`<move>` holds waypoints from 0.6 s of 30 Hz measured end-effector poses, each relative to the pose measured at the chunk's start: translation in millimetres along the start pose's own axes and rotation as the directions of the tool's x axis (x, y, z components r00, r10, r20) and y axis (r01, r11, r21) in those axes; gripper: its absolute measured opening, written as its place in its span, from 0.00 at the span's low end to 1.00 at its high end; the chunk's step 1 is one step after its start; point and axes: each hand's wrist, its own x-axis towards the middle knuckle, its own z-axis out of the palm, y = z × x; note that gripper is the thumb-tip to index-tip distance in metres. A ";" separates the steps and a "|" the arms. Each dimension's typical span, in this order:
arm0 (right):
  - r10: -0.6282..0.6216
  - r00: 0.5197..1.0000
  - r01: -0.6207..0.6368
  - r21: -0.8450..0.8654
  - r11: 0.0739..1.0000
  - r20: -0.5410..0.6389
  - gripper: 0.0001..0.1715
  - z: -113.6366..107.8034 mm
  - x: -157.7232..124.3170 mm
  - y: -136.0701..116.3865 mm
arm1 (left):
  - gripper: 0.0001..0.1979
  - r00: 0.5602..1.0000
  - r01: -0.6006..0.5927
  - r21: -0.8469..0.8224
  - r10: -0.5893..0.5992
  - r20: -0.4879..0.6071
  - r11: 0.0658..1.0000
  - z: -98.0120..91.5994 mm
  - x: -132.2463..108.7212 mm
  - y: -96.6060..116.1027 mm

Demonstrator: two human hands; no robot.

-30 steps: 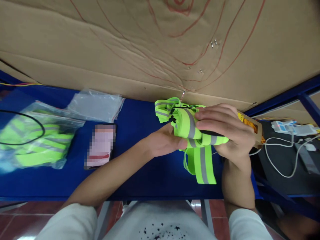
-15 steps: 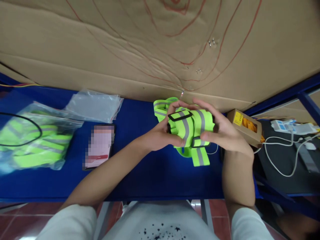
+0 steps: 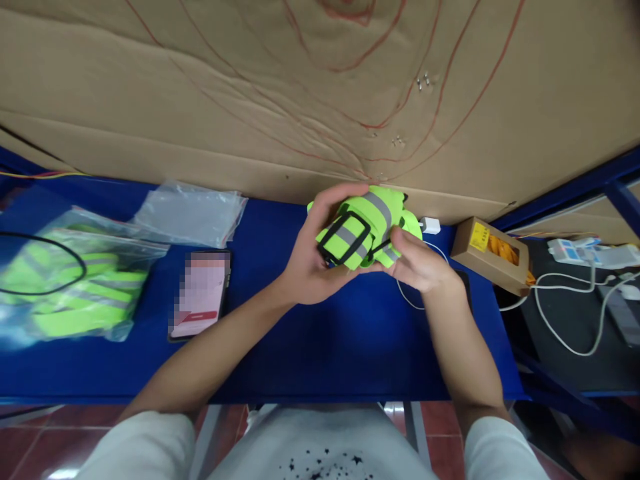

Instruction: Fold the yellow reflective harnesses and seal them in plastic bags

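Observation:
A bundled neon-yellow reflective strap (image 3: 377,213) with grey stripes and black buckles is held between my two hands, above the blue table (image 3: 350,347). My left hand (image 3: 315,260) wraps round its left side, beside a large black rectangular buckle (image 3: 345,238). On the right, my right hand (image 3: 417,260) grips the lower end, its thumb pressed near a smaller black clip. Some of my fingers are hidden behind or under the bundle. A loop of the strap bulges out at the right.
To the left are a clear bag of neon-yellow straps (image 3: 85,287), some flat clear plastic bags (image 3: 190,213) and a phone (image 3: 203,293). Rightward lie a white charger plug (image 3: 430,225), an open-sided cardboard box (image 3: 490,257) and a power strip (image 3: 595,252). A cardboard wall (image 3: 250,100) rises behind.
The bundle has been turned and tilted, bringing the large buckle lower and to the front. My right hand has moved down and left; the hanging strap end is now gathered up.

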 end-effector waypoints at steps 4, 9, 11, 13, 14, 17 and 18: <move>-0.021 1.000 0.021 0.095 0.995 -0.003 0.34 1.4 1.0 -1.6 | 0.28 0.971 -0.237 0.259 0.228 0.066 0.936 -2.4 1.1 -6.4; -0.140 0.987 0.151 0.155 0.976 -0.081 0.39 22.3 -14.9 -12.8 | 0.22 0.895 -0.425 0.437 0.295 0.335 0.792 -2.1 -1.9 -18.9; -0.181 0.967 0.207 0.136 0.969 -0.181 0.36 36.5 -17.9 -10.5 | 0.20 0.875 -0.471 0.512 0.305 0.377 0.719 -0.2 -4.0 -23.3; -0.220 0.931 0.257 0.094 0.962 -0.292 0.33 48.4 -16.5 -4.0 | 0.20 0.871 -0.485 0.560 0.317 0.375 0.671 1.9 -5.5 -25.9; -0.245 0.909 0.283 0.069 0.957 -0.336 0.33 52.4 -14.3 0.0 | 0.22 0.874 -0.480 0.568 0.311 0.372 0.669 2.9 -5.9 -26.2; -0.321 0.844 0.348 -0.017 0.937 -0.430 0.32 54.9 -4.8 10.7 | 0.27 0.908 -0.380 0.515 0.204 0.366 0.769 5.6 -5.6 -22.0; -0.343 0.821 0.359 -0.056 0.932 -0.456 0.33 53.4 -1.7 13.2 | 0.29 0.918 -0.326 0.475 0.155 0.364 0.817 6.5 -5.3 -19.2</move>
